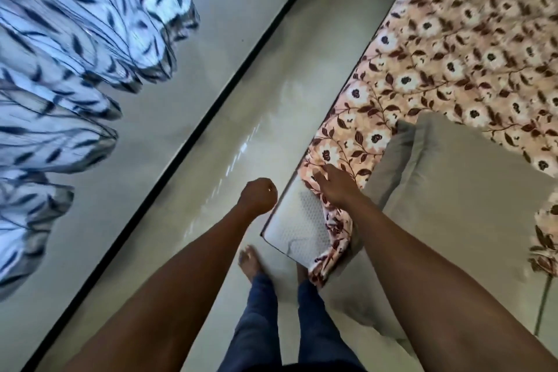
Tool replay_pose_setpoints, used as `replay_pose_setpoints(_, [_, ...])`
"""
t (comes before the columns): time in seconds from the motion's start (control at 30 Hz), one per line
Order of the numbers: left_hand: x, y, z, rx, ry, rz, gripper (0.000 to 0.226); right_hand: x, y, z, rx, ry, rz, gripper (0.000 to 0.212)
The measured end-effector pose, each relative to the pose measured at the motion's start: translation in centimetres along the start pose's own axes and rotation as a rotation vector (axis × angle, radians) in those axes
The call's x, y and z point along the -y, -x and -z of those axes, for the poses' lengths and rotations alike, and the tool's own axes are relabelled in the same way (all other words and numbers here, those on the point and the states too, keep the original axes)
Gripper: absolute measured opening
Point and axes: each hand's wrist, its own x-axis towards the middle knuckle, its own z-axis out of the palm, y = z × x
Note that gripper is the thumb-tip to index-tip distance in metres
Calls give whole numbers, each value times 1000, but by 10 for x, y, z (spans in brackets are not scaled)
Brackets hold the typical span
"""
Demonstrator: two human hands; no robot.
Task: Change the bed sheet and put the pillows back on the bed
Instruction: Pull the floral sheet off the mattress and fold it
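A peach bed sheet [453, 48] with brown and white flowers covers the bed on the right. At the near corner it is pulled back, baring the white mattress [297, 223]. My right hand [335, 187] rests palm down on the sheet's loose edge at that corner; whether it grips the cloth is not visible. My left hand [259, 195] hovers over the floor just left of the corner, curled into a fist with nothing in it. A grey pillow [447, 190] lies on the bed right of my right arm, with a second grey pillow [389, 163] beside it.
A narrow strip of glossy pale floor [271, 106] runs between the bed and a black skirting line [211, 112] at the wall. A white curtain [75, 48] with dark leaf print hangs at the left. My bare foot [249, 263] and blue trousers stand by the corner.
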Motion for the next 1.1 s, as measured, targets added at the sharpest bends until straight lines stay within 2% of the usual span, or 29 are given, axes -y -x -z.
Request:
replay_pose_setpoints(0.1, [5, 14, 46, -80, -38, -61, 32, 38, 11, 8, -18, 56, 28, 61])
replay_pose_setpoints(0.33, [25, 50, 154, -232, -292, -197, 48, 114, 20, 11, -55, 222, 102, 76])
replay_pose_setpoints(0.6, [13, 44, 238, -315, -446, -276, 53, 191, -2, 41, -110, 310, 181, 76])
replay_pose_setpoints(0.87, [-57, -29, 279, -285, -585, -436, 50, 186, -58, 96, -177, 255, 121, 78])
replay_pose_setpoints(1.1, [-179, -159, 310, -172, -771, -594, 52, 139, -173, 182, -208, 160, -30, 81])
